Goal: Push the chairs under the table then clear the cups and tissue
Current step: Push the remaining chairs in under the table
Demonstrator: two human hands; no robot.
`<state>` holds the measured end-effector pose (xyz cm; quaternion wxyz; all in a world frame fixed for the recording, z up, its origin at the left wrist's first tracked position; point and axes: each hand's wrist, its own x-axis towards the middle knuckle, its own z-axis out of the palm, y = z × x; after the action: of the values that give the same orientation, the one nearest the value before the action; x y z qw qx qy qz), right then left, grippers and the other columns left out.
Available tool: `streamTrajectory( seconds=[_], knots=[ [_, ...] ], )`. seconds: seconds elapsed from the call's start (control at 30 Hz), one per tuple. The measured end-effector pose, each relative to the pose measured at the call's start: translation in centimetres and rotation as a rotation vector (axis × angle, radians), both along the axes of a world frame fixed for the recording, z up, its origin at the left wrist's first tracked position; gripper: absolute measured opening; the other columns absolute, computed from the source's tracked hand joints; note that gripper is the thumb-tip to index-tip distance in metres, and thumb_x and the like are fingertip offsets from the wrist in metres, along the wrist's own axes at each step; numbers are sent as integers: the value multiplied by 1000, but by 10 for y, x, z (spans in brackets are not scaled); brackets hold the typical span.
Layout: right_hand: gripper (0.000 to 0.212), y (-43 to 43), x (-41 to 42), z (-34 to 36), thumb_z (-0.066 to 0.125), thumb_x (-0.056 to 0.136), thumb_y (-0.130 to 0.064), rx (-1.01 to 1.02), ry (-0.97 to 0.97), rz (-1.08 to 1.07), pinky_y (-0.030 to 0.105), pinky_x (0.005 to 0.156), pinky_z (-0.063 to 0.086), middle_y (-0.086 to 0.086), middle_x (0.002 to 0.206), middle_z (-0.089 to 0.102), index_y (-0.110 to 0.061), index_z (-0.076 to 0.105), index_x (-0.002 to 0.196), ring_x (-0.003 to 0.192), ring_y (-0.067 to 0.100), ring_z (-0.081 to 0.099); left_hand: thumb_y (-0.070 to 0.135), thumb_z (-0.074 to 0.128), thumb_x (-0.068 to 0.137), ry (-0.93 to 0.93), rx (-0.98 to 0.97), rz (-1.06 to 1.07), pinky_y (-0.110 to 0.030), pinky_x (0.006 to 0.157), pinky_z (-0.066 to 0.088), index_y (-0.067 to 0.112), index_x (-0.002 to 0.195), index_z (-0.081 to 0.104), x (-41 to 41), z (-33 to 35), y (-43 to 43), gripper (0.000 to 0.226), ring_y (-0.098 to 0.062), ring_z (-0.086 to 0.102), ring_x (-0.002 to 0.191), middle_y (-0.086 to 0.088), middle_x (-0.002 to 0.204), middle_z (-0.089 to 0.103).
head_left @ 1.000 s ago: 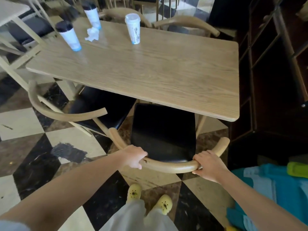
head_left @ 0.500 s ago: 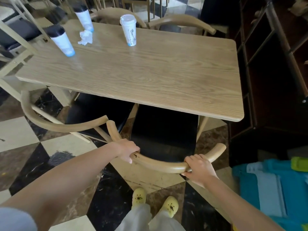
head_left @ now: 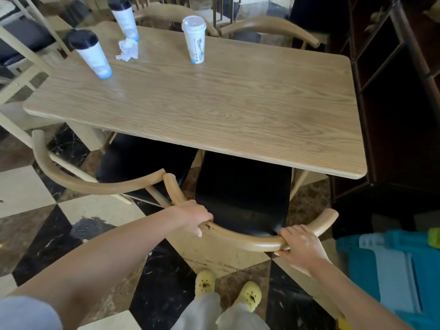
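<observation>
A light wooden table [head_left: 238, 110] fills the middle. Both hands grip the curved wooden back of the near right chair [head_left: 242, 201], whose black seat sits partly under the table edge: my left hand [head_left: 194, 216] on the left of the backrest, my right hand [head_left: 301, 246] on the right. A second chair [head_left: 95, 184] stands to its left, seat partly under the table. At the far left of the tabletop stand two black-lidded cups [head_left: 91, 54] [head_left: 125, 17], with a crumpled tissue [head_left: 127, 50] between them. A white-lidded cup [head_left: 195, 40] stands further right.
Two more wooden chairs [head_left: 269, 26] stand tucked at the table's far side. A dark shelf unit [head_left: 392, 91] runs close along the right. A blue plastic object [head_left: 392, 265] sits on the floor at lower right. A white chair frame [head_left: 21, 51] stands left of the table.
The near right chair has slid forward, its black seat further under the table. Both hands have stayed on its backrest, and the view has moved closer.
</observation>
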<state>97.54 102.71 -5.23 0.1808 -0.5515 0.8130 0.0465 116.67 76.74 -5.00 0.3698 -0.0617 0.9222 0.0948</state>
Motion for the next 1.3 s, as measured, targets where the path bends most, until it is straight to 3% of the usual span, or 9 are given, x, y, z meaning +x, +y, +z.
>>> streamTrajectory(
  seconds=[0.2, 0.4, 0.57, 1.03, 1.3],
  knots=[
    [32, -1, -6, 4, 70, 74, -47, 5, 9, -26, 32, 97, 44, -11, 97, 69, -26, 65, 98, 98, 14, 64, 36, 62, 89, 16, 43, 2, -40, 106, 37, 17, 127, 52, -8, -2, -5, 43, -24, 58, 111, -4, 118, 63],
    [36, -28, -8, 10, 60, 83, -49, 7, 9, -18, 28, 104, 35, -10, 109, 64, -27, 57, 111, 109, 12, 57, 31, 62, 91, 31, 19, 28, -39, 107, 34, 17, 126, 54, -22, 11, -33, 39, -23, 57, 114, -4, 120, 62],
    [38, -51, -3, 9, 55, 87, -50, 38, 30, 4, 29, 103, 34, -7, 111, 63, -24, 55, 114, 109, 15, 55, 34, 62, 91, -23, -49, -26, -38, 105, 34, 20, 129, 52, -29, 15, -61, 42, -22, 55, 117, -2, 124, 61],
    [40, -50, -15, 11, 56, 88, -49, 36, 16, 28, 30, 104, 34, -6, 115, 62, -24, 53, 118, 110, 14, 54, 36, 63, 90, 19, -13, 6, -38, 106, 34, 21, 126, 54, -33, 10, -60, 40, -20, 56, 116, 0, 121, 62],
    [34, -44, -60, 21, 61, 85, -45, 59, -9, 9, 30, 103, 36, -8, 113, 62, -28, 54, 114, 109, 13, 54, 37, 62, 89, 51, 32, 42, -38, 100, 37, 17, 118, 56, -62, 11, -43, 36, -23, 59, 104, -3, 110, 64]
  ],
)
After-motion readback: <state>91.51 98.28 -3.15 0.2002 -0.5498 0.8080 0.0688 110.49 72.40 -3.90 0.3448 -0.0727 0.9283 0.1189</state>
